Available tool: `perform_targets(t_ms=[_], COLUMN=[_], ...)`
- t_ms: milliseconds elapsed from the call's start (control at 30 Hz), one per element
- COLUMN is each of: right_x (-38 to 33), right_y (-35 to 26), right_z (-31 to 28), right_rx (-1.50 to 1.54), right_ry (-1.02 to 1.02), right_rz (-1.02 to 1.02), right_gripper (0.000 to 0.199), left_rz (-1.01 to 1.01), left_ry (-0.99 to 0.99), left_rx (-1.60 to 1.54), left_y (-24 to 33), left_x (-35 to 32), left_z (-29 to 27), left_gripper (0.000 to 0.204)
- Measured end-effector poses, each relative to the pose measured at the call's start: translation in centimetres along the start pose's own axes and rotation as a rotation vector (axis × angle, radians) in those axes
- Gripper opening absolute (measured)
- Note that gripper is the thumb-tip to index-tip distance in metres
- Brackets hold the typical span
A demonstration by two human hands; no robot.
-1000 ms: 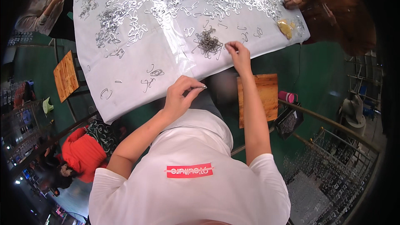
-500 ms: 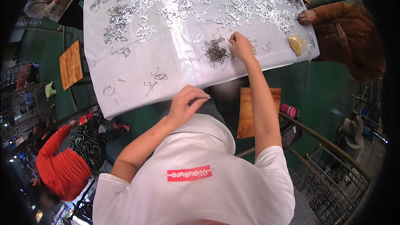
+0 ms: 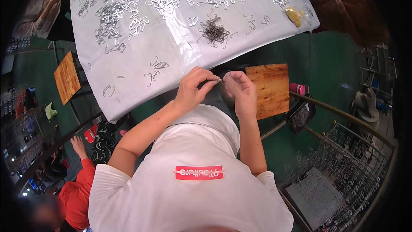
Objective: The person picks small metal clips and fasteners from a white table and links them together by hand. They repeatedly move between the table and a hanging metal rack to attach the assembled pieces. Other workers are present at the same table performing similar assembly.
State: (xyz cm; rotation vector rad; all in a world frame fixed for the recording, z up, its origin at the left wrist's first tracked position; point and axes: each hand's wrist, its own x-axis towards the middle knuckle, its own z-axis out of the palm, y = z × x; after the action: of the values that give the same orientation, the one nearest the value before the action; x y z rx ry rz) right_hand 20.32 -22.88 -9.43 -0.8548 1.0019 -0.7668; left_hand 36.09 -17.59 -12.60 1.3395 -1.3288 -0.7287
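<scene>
My hands meet just off the near edge of the white-covered table [image 3: 128, 90], over my lap, with open room between the table edge and my chest. My left hand [image 3: 193, 90] is closed, fingers pinched on one end of a small bent wire hook [image 3: 223, 78]; my right hand [image 3: 240, 91] pinches its other end, fingers curled narrow. The hook is thin, silvery and curved, too small to make out further. Beyond my hands on the sheet lies a dark tangled pile of wire pieces [image 3: 213, 30], and farther off, shiny metal hooks [image 3: 141, 4] spread across the far half. A wooden stool [image 3: 270, 88] sits just right of my right hand. Lower right stands a wire mesh basket [image 3: 343, 176] with more metal pieces inside.
</scene>
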Motion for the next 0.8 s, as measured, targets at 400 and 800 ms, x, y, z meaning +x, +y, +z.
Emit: perform_targets(t_ms=[400, 800], right_x=[-0.3, -0.1], right_y=[1.8, 2.0], right_z=[1.2, 0.3], right_rx=[-0.156, -0.292], right_ry=[0.108, 0.018], right_rz=[-0.343, -0.390], right_gripper=[0.005, 0.009], left_rz=[0.028, -0.060], left_ry=[-0.028, -0.154], left_rx=[-0.020, 0.682], left_y=[-1.4, -16.7], left_x=[0.1, 15.0], left_z=[-0.3, -5.8], left_gripper=[0.016, 0.024])
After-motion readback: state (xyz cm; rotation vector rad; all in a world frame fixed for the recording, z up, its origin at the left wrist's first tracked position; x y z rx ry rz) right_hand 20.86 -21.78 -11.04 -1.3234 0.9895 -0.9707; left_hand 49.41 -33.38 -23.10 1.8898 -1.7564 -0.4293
